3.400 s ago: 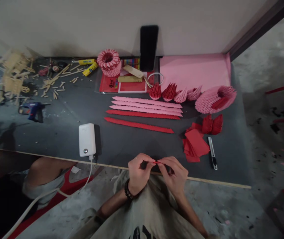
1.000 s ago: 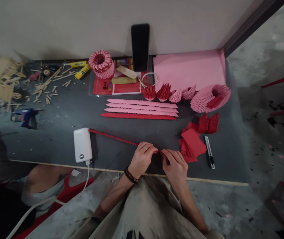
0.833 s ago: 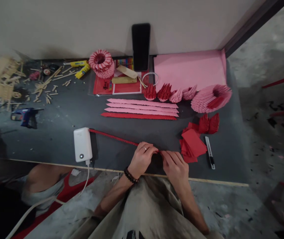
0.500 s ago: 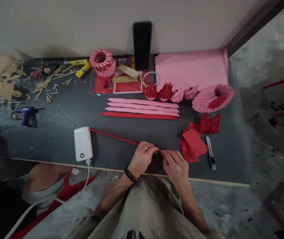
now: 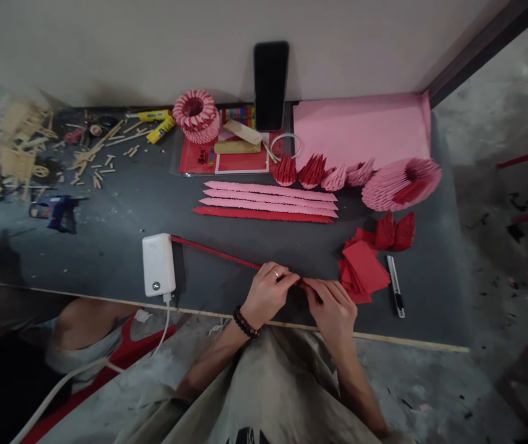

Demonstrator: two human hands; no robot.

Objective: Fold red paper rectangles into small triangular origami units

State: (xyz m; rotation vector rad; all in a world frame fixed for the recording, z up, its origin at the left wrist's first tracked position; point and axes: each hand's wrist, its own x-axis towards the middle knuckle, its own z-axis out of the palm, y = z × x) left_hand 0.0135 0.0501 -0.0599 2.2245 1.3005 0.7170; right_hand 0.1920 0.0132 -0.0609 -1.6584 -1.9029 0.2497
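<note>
Dark grey, the tabletop (image 5: 107,246) ran along a pale wall, with bare concrete floor showing past its right end. Near its front edge the left hand (image 5: 268,293) and the right hand (image 5: 333,305) met fingertip to fingertip, both closed in a pinch on the near end of a long red paper strip (image 5: 218,253). That strip lay flat on the tabletop and ran from the hands up and to the left, its far end touching the white power bank (image 5: 158,264). A beaded bracelet (image 5: 244,322) sat on the left wrist and a ring on one finger of that hand.

Taking the power bank as the landmark: a white cable left its near end and dropped over the table edge; to its right and farther back lay three pink strips and one red strip (image 5: 264,214) side by side, well apart from the held one. Farther right, just beside the right hand, sat a stack of red paper squares (image 5: 363,268), with a utility knife (image 5: 396,287) just to the right of the stack. Behind those stood small red and pink folded clusters and a pink ring-shaped folded model (image 5: 400,182) by a pink sheet (image 5: 361,129). Straight back against the wall leaned a dark phone (image 5: 271,83), with a red-and-white folded ring (image 5: 197,114) to its left. Left of the power bank lay a blue glue gun (image 5: 60,208) and scattered wooden sticks (image 5: 92,160)
</note>
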